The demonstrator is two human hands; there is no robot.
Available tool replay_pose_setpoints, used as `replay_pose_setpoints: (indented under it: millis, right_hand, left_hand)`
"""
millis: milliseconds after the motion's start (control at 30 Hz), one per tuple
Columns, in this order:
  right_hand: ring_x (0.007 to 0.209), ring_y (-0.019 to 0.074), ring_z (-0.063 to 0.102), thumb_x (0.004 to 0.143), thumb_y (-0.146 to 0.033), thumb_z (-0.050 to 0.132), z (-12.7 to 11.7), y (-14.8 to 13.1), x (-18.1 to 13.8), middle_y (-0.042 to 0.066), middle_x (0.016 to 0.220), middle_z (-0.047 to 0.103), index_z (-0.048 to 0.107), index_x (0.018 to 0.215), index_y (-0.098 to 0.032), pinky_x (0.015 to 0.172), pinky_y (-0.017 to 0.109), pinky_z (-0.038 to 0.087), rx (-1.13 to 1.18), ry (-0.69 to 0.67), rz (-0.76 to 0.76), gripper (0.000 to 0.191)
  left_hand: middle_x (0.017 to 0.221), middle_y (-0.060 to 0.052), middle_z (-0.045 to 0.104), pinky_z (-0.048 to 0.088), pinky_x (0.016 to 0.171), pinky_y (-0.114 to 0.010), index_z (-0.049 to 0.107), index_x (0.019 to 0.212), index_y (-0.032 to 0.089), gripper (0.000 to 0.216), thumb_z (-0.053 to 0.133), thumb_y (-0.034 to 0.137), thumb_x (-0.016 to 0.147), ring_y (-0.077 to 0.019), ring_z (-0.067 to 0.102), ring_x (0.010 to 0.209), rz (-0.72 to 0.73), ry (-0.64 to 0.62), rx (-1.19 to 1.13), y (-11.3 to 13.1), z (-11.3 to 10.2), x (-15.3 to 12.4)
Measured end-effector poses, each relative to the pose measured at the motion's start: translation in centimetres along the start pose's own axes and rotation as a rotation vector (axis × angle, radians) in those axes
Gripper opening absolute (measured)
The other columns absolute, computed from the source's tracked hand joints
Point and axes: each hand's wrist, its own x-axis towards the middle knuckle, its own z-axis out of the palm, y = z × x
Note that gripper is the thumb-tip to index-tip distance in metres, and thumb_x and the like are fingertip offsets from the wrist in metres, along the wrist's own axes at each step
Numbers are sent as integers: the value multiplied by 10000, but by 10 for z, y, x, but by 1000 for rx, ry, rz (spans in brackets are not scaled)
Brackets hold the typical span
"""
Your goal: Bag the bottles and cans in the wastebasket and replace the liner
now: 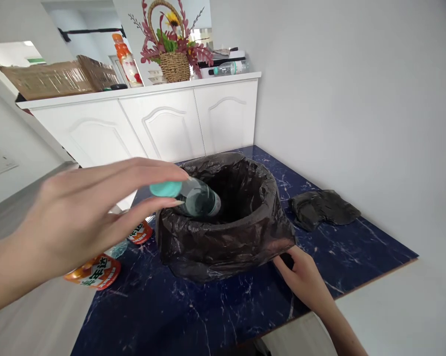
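Observation:
My left hand [82, 207] pinches a clear plastic bottle [200, 200] just below its turquoise cap, between thumb and fingers. The bottle is tilted, its base pointing into the mouth of a trash bin [223, 242] lined with a black plastic bag. The bag folds over the rim and hides most of the bin. Low on the bin's near right side is my right hand [300, 274], its fingers closed at the bin under the hanging bag edge and partly hidden.
Orange-labelled bottles [97, 272] lie at the left edge of the blue marbled table [163, 316]. A folded black bag [324, 208] lies right of the bin, by the wall. Behind, a white cabinet [171, 123] carries a cardboard box [60, 79], a flower basket [175, 66] and bottles.

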Motion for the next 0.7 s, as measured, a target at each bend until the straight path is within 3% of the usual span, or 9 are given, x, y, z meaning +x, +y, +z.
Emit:
replay_pose_setpoints:
  millis: [67,133,233,367,600,700]
  right_hand:
    - [1033,276,771,1051,-335,568,0,0,0,103,1140,806,757,1159,-218,751,315,583,8,-7,-2,247]
    - [1008,268,769,1056,-341,563,-1,0,0,98,1110,805,753,1142,-216,767,317,580,3,-16,-2,243]
    - [957,255,764,1061,-349,554,0,-1,0,85,1036,799,742,1098,-217,777,319,574,-9,-26,1,233]
    - [1019,267,756,1058,-353,540,0,-2,0,88,1044,787,724,1062,-231,778,318,577,-27,-29,2,221]
    - [902,265,748,1041,-365,551,1,-3,0,48,828,726,637,857,-255,678,308,556,-56,-18,21,231]
    - [877,260,737,1038,-360,561,1,-2,-1,52,835,729,633,847,-251,630,298,522,-68,-15,25,231]
  left_hand:
    - [1239,63,772,569,1084,-411,770,1271,331,521,477,687,1029,-206,765,1049,180,-84,10,4,8,9]
    - [1282,37,767,573,1078,-429,756,1308,309,574,382,670,1066,-223,762,1100,258,-197,5,-2,13,19]
    - [1349,16,749,493,1189,-524,751,1322,267,612,341,648,1074,-281,681,1322,253,-328,-47,-14,18,26]
    - [1367,6,743,382,1272,-585,740,1349,263,554,395,592,1067,-321,600,1435,220,-379,-88,-22,19,19]
    - [1521,48,635,420,1238,-543,614,1487,309,673,397,735,1014,-326,573,1450,102,-165,7,-39,7,-17]
    - [1530,74,613,408,1233,-525,568,1511,309,709,405,772,1000,-314,591,1410,-71,-34,112,-55,1,-32]
